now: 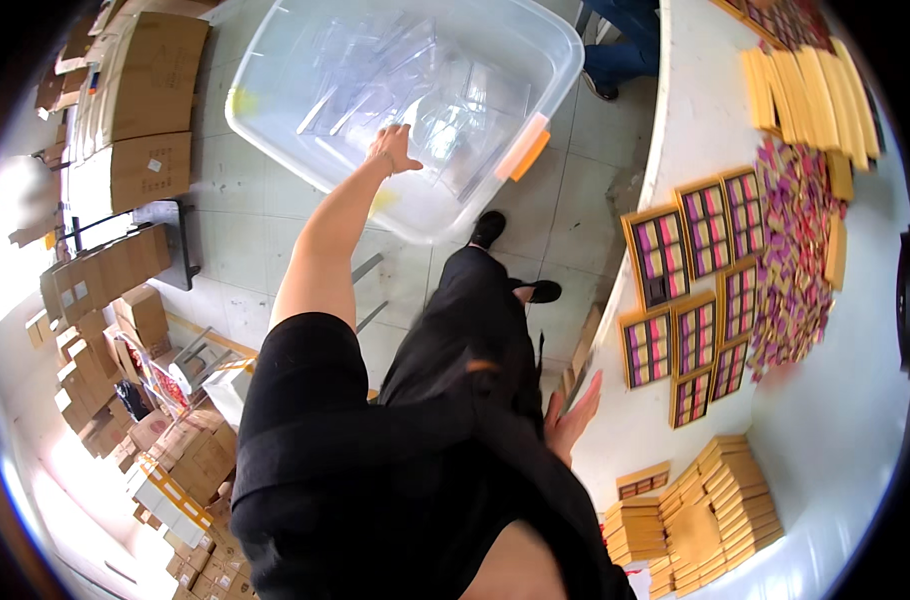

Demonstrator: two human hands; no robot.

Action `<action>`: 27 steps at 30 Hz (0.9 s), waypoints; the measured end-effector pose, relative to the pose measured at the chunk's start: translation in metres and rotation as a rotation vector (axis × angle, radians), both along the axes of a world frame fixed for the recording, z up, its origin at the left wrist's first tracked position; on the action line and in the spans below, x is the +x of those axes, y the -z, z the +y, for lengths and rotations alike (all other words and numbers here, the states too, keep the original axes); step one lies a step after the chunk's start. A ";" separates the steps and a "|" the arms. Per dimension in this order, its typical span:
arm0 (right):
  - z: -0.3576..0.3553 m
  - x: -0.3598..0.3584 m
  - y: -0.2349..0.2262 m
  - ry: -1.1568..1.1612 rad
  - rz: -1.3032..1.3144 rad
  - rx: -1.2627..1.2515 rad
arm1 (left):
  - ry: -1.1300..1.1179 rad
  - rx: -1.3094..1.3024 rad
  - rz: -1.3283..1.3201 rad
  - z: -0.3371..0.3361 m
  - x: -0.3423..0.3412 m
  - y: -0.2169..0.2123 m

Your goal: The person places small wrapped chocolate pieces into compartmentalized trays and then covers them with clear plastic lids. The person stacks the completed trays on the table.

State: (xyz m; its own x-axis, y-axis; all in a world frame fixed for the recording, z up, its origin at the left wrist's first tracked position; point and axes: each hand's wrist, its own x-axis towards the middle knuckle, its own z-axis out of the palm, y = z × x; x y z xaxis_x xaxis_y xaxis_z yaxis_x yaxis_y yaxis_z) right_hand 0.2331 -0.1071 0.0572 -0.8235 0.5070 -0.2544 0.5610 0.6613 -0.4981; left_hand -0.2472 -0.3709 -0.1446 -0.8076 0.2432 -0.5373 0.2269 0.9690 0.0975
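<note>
I find the left hand (399, 150) nearer, fingers apart, past the near edge of the tub (422, 216); clear plastic pieces (383, 85) lie ahead.

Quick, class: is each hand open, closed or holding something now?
Left hand: open, over the plastic tub.
Right hand: open, beside the table.

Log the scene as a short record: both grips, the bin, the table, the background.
Left grip: open, extended over the bin; contact unclear
Bin: large, translucent, orange latch; clear plastic pieces inside
Right grip: open, near the edge of the white table; contact unclear
Table: filled trays, loose multicoloured pile
Background: cardboard boxes stacked at left
</note>
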 end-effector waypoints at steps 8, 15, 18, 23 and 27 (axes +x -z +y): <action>-0.012 -0.068 0.038 0.086 -0.174 -0.231 | -0.160 0.163 -0.112 0.089 -0.132 0.170; -0.016 -0.095 0.038 0.021 -0.272 -0.268 | -0.350 0.043 -0.278 0.142 -0.165 0.184; -0.009 -0.098 0.045 0.030 -0.283 -0.222 | -0.390 0.017 -0.126 0.158 -0.165 0.194; -0.021 -0.089 0.049 0.058 -0.327 -0.245 | -0.255 0.010 -0.427 0.150 -0.173 0.194; -0.017 -0.093 0.054 -0.003 -0.299 -0.203 | -0.214 0.091 -0.173 0.125 -0.135 0.203</action>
State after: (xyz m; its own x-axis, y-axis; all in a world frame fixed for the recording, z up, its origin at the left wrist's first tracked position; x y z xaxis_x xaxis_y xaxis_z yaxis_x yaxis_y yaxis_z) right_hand 0.1405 -0.1238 0.0036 -0.6991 0.4188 -0.5796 0.6997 0.5677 -0.4337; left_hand -0.3821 -0.2459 -0.3480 -0.7441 0.1311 -0.6550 -0.0090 0.9785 0.2061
